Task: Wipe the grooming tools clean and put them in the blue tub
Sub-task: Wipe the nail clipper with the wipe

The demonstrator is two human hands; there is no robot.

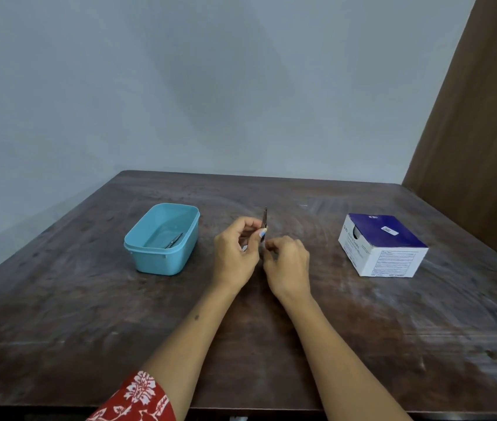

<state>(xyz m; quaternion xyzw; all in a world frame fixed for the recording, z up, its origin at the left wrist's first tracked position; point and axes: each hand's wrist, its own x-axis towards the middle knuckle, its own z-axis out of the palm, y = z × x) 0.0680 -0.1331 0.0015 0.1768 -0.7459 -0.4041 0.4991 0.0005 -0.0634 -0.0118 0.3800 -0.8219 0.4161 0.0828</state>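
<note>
Pinching a slim grooming tool (265, 218) upright: left hand (235, 253) fingers, right hand (286, 262) fingers curled below.

Little text can be read. On the white and dark-blue cardboard box (382, 244), right side of the surface, a small "BD" logo is printed on the blue top near its far edge, and again on the white left side by the corner. A small white barcode sticker is stuck on the blue top; digits too small to read. Printed lines and a table on the white sides are blurred, not legible.
</note>
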